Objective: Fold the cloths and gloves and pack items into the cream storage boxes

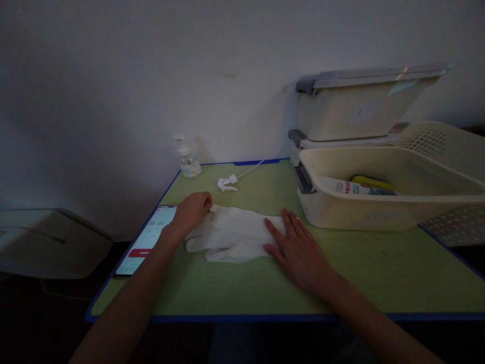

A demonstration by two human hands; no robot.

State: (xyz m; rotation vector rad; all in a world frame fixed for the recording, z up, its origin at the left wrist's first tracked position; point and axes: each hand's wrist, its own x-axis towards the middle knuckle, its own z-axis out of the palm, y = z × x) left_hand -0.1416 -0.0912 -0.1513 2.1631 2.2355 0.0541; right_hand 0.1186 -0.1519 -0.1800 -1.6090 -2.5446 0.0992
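A thin white disposable glove [238,234] lies flat on the green table, its fingers pointing left. At its upper left, my left hand [195,210] pinches the tip of one glove finger. My right hand [293,245] rests with fingers spread on the cuff end at the right, pressing it to the tabletop. Under my left forearm, partly covered, is a phone [146,235] with a running timer on its screen.
Behind the glove lie a white spray trigger head with a tube [228,182] and a clear pump bottle [188,161] by the wall. An open cream bin [364,215] holding a bottle and something yellow stands right, before a lidded box [341,111]. Blue edging [242,318] rims the table.
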